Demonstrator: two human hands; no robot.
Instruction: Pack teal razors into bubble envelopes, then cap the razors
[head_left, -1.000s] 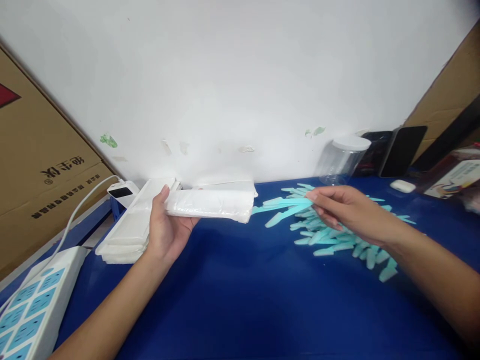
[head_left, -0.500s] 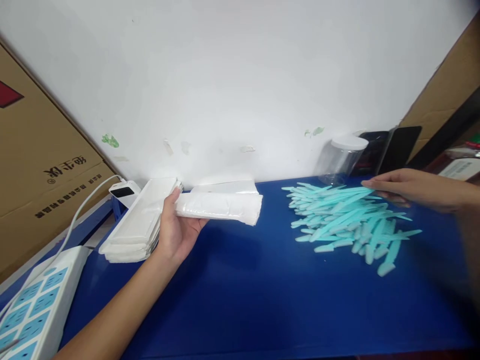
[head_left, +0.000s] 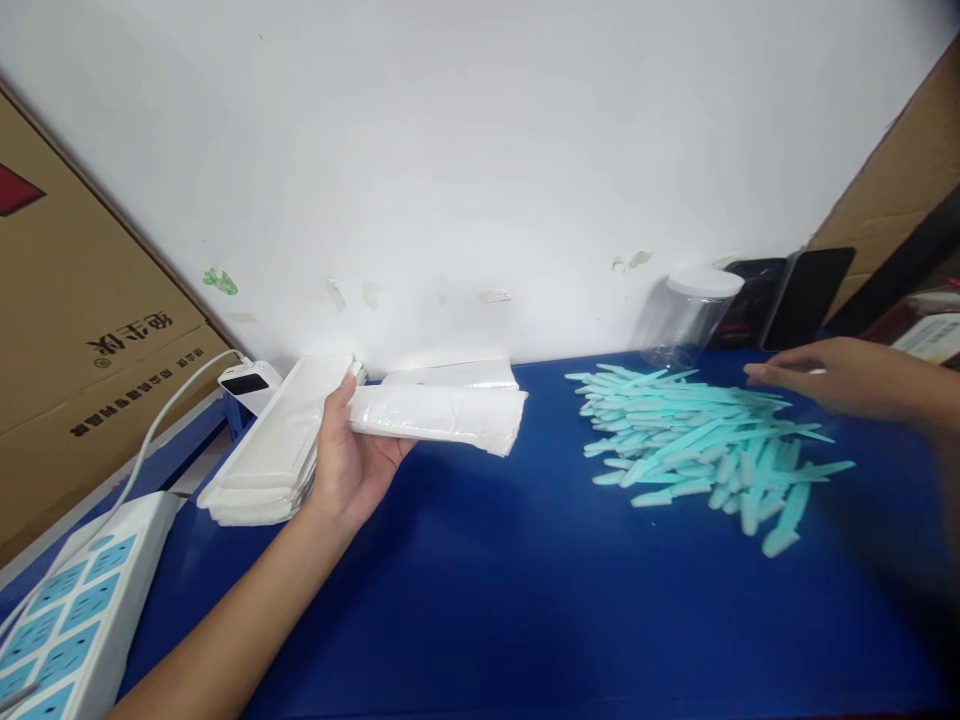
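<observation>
My left hand (head_left: pixel 356 460) is closed round one end of a flat white plastic packet (head_left: pixel 442 415), thumb on top and fingers beneath. The packet is held level above the table, its glossy film catching the light. Close to that wrist lies a stack of similar white packets (head_left: pixel 274 440), with another white packet (head_left: pixel 450 375) against the wall. On the right, my right hand (head_left: pixel 840 375) hovers at the far right edge of a heap of turquoise eyebrow razors (head_left: pixel 690 430). Its fingers are drawn together; a small pale spot shows by them, and what they hold is unclear.
Behind the heap stands a clear jar with a white lid (head_left: pixel 701 290), beside dark phone-like slabs (head_left: pixel 806 295). At left are a power strip (head_left: pixel 97 610), a small white device with a cable (head_left: pixel 247 380) and a cardboard box (head_left: pixel 90 300). A white wall backs the blue table (head_left: pixel 487 600).
My right hand has shifted slightly right, away from the razor its fingertips were touching. Some razors on the heap have settled differently. My left hand keeps the packet almost still.
</observation>
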